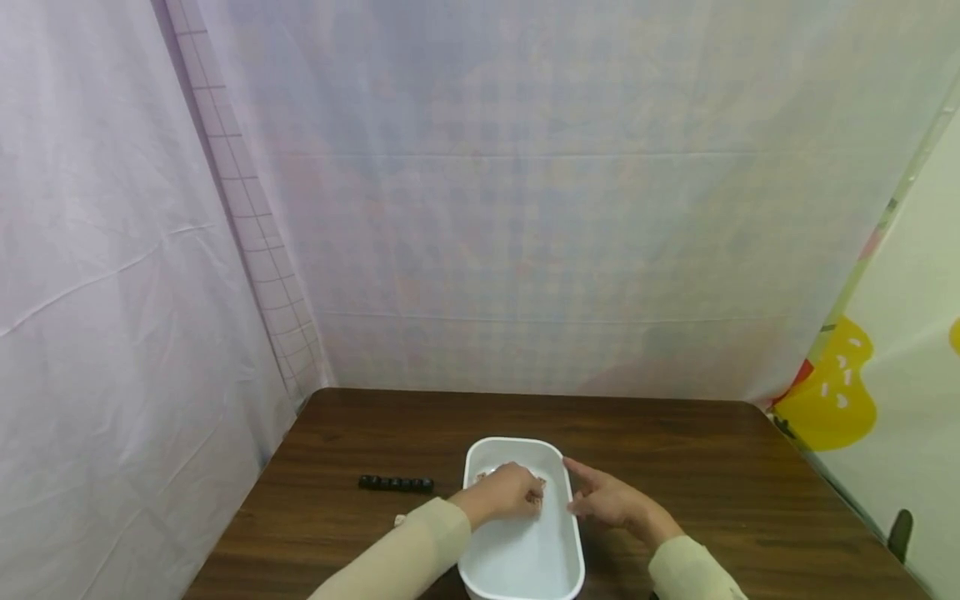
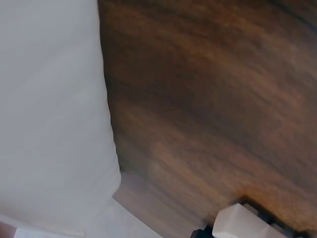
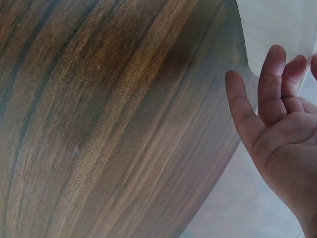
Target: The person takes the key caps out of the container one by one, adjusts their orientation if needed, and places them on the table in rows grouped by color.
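Note:
A deep white plastic bin with rounded corners stands lengthwise on the table. Inside it, my left hand reaches down with bent fingers among small beige-and-brown pieces. The fingertips are partly hidden, and I cannot tell whether they pinch any piece. My right hand is at the bin's right side, its index finger stretched to the rim near the far corner and its thumb lower along the same side. The right wrist view shows this hand's palm and loosely extended fingers beside the bin's outer wall.
Left of the bin lies a short row of black blocks, keycap-like in shape. A small pale block sits beside dark ones in the left wrist view. The brown wood-grain table ends at white hanging cloths.

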Tool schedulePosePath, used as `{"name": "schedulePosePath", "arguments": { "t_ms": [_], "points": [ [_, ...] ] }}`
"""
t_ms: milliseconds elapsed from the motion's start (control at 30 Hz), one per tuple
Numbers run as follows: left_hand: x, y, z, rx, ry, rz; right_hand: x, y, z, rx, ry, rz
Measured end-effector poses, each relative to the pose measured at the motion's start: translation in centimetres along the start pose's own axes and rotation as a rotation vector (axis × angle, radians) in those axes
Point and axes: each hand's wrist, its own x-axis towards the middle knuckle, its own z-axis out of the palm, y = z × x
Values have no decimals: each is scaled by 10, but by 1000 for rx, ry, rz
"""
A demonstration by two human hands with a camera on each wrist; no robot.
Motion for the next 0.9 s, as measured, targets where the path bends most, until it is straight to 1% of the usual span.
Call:
{"name": "schedulePosePath", "arguments": {
  "t_ms": [33, 100, 200, 267, 333, 433, 567, 667, 800, 900],
  "points": [
    [-1, 0, -2, -10, -3, -11, 0, 0, 0, -2, -1, -4],
    [-1, 0, -5, -16, -13, -9, 0, 0, 0, -2, -3, -4],
    [-3, -1, -10, -21, -9, 34, 0, 1, -1, -4, -1, 5],
    [-4, -2, -12, -34, 12, 67, 0, 1, -1, -7, 2, 9],
    [-6, -3, -14, -62, 39, 78, 1, 2, -1, -13, 6, 5],
    [-9, -6, -16, -107, 75, 66, 1, 2, -1, -16, 8, 3],
    [-12, -10, -19, -120, 120, 42, 0, 1, 0, -8, 16, 23],
    [-15, -14, -22, -146, 139, 14, 0, 0, 1, -11, 29, 47],
    [-22, -19, -29, -233, 155, -7, 1, -1, 1, -9, 44, 71],
    [-29, -23, -34, -296, 180, -11, 1, 0, 2, 3, 44, 59]
  ]
}}
